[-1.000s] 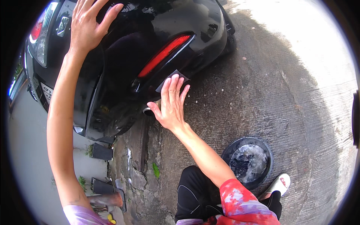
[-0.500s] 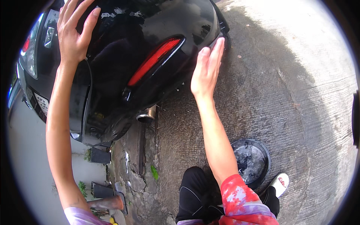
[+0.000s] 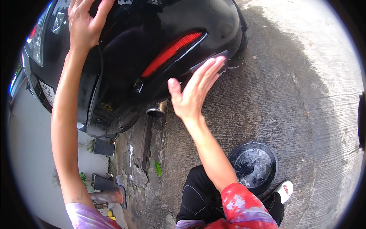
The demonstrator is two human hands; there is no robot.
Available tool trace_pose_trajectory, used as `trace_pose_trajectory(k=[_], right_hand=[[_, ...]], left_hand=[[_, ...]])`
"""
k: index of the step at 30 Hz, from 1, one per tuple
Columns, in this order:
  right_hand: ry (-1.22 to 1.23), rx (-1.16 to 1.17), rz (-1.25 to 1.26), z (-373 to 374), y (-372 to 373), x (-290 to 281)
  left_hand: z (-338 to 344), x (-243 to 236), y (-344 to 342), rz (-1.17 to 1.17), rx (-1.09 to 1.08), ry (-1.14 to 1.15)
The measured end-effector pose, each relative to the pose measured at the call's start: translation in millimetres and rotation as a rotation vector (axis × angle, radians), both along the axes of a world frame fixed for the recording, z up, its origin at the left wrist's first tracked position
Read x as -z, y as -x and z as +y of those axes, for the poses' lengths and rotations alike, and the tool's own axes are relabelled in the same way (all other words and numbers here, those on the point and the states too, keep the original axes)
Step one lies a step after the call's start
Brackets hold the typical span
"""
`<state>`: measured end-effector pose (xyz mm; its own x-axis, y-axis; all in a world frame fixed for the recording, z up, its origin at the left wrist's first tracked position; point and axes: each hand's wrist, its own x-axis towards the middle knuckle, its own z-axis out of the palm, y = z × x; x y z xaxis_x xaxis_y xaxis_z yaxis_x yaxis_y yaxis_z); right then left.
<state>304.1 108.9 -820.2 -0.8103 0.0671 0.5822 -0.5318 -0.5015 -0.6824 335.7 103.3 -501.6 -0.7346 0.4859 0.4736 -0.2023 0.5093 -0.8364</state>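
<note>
A dark sheet (image 3: 201,65) lies along the bumper (image 3: 154,89) of the black car (image 3: 122,49), under the fingers of the open right hand (image 3: 195,89); the left hand (image 3: 84,26), also open, spreads over the car's rear; a black tub (image 3: 273,165) stands near a white sandal (image 3: 284,191).

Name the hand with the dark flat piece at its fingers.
The right hand, below the red reflector; none shows at the left hand, higher in view.
</note>
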Motion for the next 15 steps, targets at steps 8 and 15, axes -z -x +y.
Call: trace_pose_trajectory(k=[8, 15], right_hand=[[0.031, -0.158, -0.042, 33, 109, -24], [-0.121, -0.167, -0.035, 14, -8, 18]], left_hand=[[7, -6, 5, -0.016, 0.002, 0.042], [-21, -3, 9, -0.123, 0.192, 0.039]])
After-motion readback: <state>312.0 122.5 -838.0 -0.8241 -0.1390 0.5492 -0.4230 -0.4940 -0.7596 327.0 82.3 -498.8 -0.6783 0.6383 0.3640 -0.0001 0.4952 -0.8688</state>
